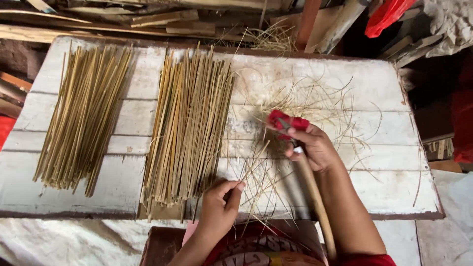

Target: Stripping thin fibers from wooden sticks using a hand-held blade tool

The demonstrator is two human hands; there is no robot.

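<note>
Head view: right hand [315, 148] is clamped on a long wooden-handled tool [313, 189], its red-wrapped head [287, 122] resting on the white plank table [384, 88]. Left hand [219, 207] pinches a thin bamboo strip [253, 165] at its near end, just beside the middle bundle of strips [189, 128]. Second bundle [84, 118] lies well apart, far left. Strip looks light, springy, splintery and likely snaps if bent hard; best gripped near the end, flat between fingertips. Loose shavings [315, 106] lie around the tool head.

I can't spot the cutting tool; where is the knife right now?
In the head view, right of centre: the right hand grips the long-handled knife, red-wrapped at its top, over thin shavings beside the middle bamboo bundle.
</note>
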